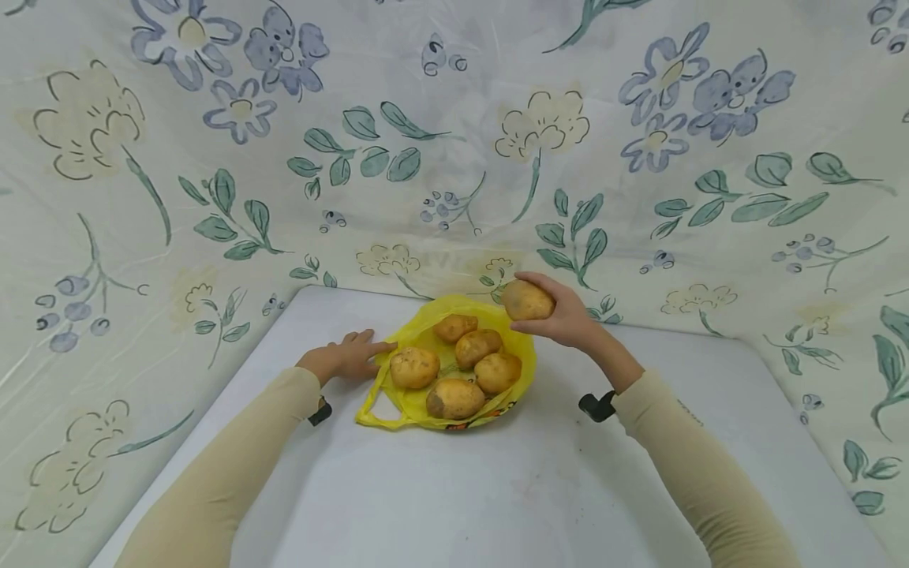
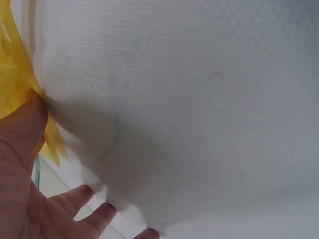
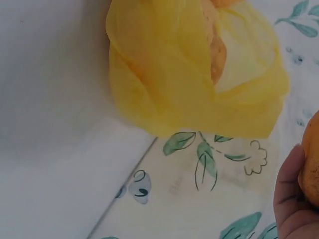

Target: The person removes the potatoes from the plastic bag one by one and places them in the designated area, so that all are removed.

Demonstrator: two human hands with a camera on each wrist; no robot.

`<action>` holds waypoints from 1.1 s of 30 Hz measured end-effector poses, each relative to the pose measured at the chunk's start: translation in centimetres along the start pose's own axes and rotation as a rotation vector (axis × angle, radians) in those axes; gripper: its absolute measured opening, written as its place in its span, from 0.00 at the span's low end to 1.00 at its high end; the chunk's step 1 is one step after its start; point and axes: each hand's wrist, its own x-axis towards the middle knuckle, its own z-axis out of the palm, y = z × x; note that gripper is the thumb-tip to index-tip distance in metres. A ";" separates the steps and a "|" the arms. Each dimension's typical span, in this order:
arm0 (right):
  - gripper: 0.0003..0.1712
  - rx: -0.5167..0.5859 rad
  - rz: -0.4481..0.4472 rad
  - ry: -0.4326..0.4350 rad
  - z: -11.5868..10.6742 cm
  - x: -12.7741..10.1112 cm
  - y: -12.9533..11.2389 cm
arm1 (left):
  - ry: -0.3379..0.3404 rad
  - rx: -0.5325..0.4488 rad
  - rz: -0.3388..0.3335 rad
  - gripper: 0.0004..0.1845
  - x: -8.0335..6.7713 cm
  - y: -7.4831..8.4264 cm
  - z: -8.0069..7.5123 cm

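A yellow plastic bag [image 1: 415,405] lies spread open on the white table [image 1: 454,489], with several brown potatoes [image 1: 454,397] on it. My right hand [image 1: 561,319] grips one more potato [image 1: 528,300] in the air above the bag's far right edge. My left hand [image 1: 348,356] lies flat on the table with straight fingers, and its fingertips press the bag's left edge. In the left wrist view the thumb [image 2: 22,132] touches the yellow bag [image 2: 14,79]. The right wrist view shows the bag [image 3: 189,74] and a sliver of the held potato [image 3: 311,167].
A floral cloth [image 1: 454,142] hangs behind the table and along both sides. The table's far edge runs just behind the bag. Bare white tabletop stretches in front of the bag, between my two beige sleeves.
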 end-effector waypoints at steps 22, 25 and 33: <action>0.52 0.118 0.186 0.100 -0.6 0.5 3.4 | 0.002 -0.003 0.004 0.31 -0.2 -0.1 0.0; 0.54 0.122 0.204 0.121 -0.5 0.5 4.1 | -0.002 -0.001 -0.001 0.32 -0.3 0.0 -0.1; 0.58 0.136 0.284 0.178 0.1 0.3 5.7 | -0.004 -0.005 -0.003 0.32 -0.2 0.0 0.0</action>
